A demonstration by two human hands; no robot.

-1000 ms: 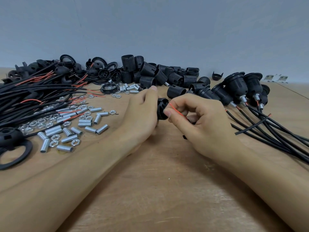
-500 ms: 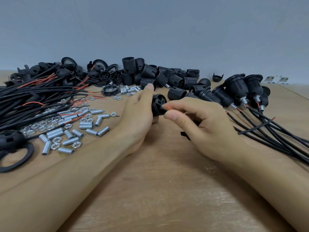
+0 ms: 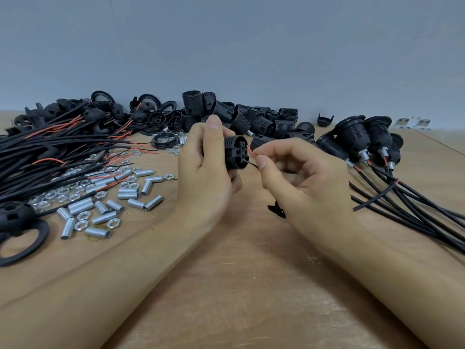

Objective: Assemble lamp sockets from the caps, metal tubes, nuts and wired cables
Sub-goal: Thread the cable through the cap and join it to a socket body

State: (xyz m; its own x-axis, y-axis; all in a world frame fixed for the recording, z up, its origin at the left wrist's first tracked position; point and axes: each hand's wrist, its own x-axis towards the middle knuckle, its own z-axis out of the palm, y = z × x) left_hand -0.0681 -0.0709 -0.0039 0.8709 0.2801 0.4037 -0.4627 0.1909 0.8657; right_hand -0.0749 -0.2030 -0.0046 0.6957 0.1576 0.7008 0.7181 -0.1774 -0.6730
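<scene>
Black ribbed plastic is what I see at the frame's centre: my left hand [image 3: 205, 170] curls around a round socket body [image 3: 235, 152], holding it above the wooden table [image 3: 239, 285] with its long axis roughly level and its slotted terminal face turned toward frame right. My right hand [image 3: 302, 177] pinches a thin red wire [image 3: 251, 151] between thumb and forefinger, its tip at that face, with a thin black wire [image 3: 250, 164] just below it. At lower left lie shiny threaded metal tubes [image 3: 130, 195] and hexagonal nuts [image 3: 81, 225], scattered. Smooth black cables [image 3: 50, 152] with red cores fan across the left. Ribbed socket shells [image 3: 254, 117] heap at upper centre, and finished sockets [image 3: 352, 139] rest at right, cords trailing to the lower right.
</scene>
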